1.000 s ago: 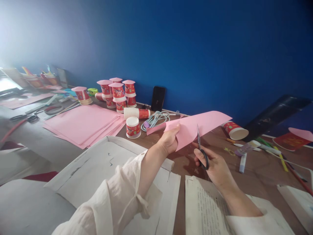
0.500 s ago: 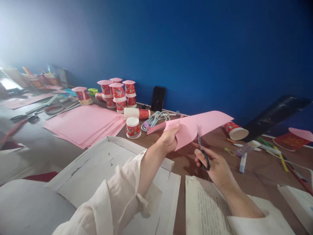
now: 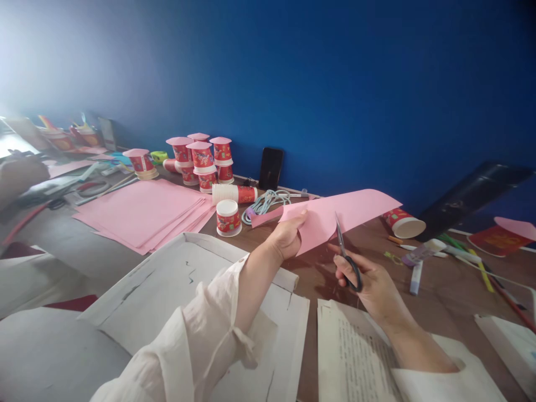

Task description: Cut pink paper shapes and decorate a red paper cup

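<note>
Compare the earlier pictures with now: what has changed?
Another person's hand has come in at the far left. The right hand has moved slightly rightward, still gripping the scissors; the left hand still holds the pink sheet. Neither let go. The stacked cups stayed put.

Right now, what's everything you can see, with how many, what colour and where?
Loose sheet: one, pink, centre
Scissors: one pair, black-handled, at sheet
Paper stack: several sheets, pink, left
Topped cups: at least five, red and pink, back left
Upright cup: one, red and white, centre left
Cord: one, pale blue, centre
Phone: one, black, by wall
Tipped cup: one, red and white, right
Printed pages: uncounted, off-white, front
Other clutter: mixed, blurred or too small to count
Left hand: one, white sleeve, gripping sheet
Right hand: one, white sleeve, gripping scissors
</note>
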Action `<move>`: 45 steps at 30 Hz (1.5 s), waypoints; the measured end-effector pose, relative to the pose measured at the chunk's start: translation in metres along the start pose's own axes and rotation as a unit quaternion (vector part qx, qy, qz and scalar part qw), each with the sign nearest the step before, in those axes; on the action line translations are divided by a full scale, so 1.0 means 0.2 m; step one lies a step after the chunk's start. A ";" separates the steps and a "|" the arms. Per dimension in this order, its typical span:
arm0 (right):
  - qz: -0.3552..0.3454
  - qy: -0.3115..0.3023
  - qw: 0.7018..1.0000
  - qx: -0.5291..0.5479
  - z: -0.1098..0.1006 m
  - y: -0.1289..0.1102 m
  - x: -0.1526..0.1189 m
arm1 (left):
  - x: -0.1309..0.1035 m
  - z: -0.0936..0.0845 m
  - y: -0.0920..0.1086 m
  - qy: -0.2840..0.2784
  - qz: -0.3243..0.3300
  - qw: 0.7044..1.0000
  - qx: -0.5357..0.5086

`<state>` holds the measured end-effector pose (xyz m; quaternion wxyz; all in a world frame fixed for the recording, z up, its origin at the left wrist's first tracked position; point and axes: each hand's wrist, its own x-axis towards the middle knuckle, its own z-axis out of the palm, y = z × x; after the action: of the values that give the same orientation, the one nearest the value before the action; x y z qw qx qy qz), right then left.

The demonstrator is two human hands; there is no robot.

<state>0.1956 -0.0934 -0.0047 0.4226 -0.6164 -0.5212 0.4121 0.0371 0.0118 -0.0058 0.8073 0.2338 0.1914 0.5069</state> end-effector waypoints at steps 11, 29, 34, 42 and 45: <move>0.002 -0.009 0.999 -0.034 -0.03 -0.01 0.00 | 0.02 -0.01 0.01 0.044 0.011 0.999 0.010; 0.010 -0.021 0.999 -0.025 -0.06 0.01 0.02 | 0.02 -0.02 0.02 0.037 0.001 0.999 0.017; 0.019 -0.003 1.000 -0.012 -0.04 -0.02 0.00 | 0.01 -0.02 0.02 0.032 0.000 0.999 0.022; 0.016 0.005 1.000 -0.017 -0.04 -0.05 -0.03 | 0.01 -0.01 0.03 0.012 0.005 0.999 0.035; 0.019 -0.003 1.000 -0.023 -0.06 -0.04 -0.02 | 0.00 -0.01 0.04 0.018 0.002 0.999 0.041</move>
<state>0.2039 -0.0973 0.0073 0.3984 -0.6346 -0.5203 0.4097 0.0306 0.0159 -0.0039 0.7925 0.2583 0.2259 0.5041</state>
